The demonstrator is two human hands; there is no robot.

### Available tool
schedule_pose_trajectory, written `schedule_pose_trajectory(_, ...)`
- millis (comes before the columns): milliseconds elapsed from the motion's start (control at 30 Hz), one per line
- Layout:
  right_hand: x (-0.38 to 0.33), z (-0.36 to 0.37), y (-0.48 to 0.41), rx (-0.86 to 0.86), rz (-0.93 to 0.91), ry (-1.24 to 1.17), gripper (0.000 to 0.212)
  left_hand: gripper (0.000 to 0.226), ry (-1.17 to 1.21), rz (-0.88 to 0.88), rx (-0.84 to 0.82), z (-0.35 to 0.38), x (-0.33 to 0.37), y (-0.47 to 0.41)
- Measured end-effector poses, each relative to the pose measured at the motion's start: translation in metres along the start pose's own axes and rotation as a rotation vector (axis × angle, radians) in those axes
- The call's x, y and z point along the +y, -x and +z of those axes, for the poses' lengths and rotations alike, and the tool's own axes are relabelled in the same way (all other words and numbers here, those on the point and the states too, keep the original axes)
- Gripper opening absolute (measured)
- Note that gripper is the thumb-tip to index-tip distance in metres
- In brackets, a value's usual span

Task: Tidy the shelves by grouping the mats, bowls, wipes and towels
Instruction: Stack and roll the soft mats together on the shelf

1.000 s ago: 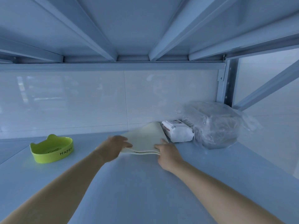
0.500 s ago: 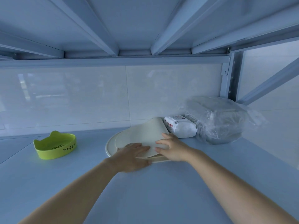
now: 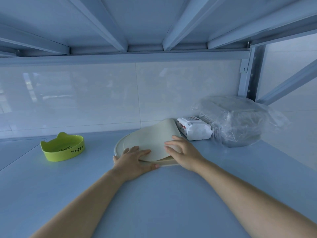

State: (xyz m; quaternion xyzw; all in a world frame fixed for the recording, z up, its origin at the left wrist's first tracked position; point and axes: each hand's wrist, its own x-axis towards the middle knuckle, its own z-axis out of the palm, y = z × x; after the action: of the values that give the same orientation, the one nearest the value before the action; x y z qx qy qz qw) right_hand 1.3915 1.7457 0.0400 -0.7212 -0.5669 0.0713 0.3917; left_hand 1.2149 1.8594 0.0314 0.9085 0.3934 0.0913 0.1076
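Observation:
Two cream mats [image 3: 151, 140] lie stacked on the blue shelf [image 3: 154, 194], the upper one shifted right of the lower one and its far end curling up against the wall. My left hand [image 3: 133, 160] rests flat on their front left edge, fingers straight. My right hand [image 3: 184, 152] presses on the upper mat's right side, fingers spread. A white pack of wipes [image 3: 193, 128] sits just right of the mats. A lime green cat-ear bowl [image 3: 62, 146] marked "Happy" stands to the left.
A bundle wrapped in clear plastic [image 3: 238, 121] fills the back right corner beside the shelf post [image 3: 250, 78]. The tiled wall [image 3: 103, 100] closes the back. Steel beams of the shelf above [image 3: 111, 24] hang low overhead.
The mats came down from a lifted, folded hold and now lie flat on the shelf. Both hands opened out and spread on top of them.

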Motion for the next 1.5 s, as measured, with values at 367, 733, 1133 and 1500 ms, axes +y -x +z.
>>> schedule_pose_trajectory(367, 0.001, -0.001, -0.008, -0.002, 0.257, 0.184, 0.051, 0.070, 0.055, 0.084, 0.047, -0.003, 0.002, 0.000)
schedule_pose_trajectory(733, -0.002, -0.017, 0.000, 0.041, 0.225, 0.324, 0.045, 0.100, -0.114, 0.319, 0.016, -0.007, 0.008, -0.011)
schedule_pose_trajectory(1133, 0.008, -0.013, 0.004, -0.231, -0.024, 0.341, 0.049, 0.071, -0.209, 0.467, -0.029, -0.005, -0.004, -0.002)
schedule_pose_trajectory(1500, 0.005, -0.006, 0.000, -0.273, 0.000, 0.312, 0.046, 0.035, -0.207, 0.245, 0.093, -0.005, 0.017, -0.004)
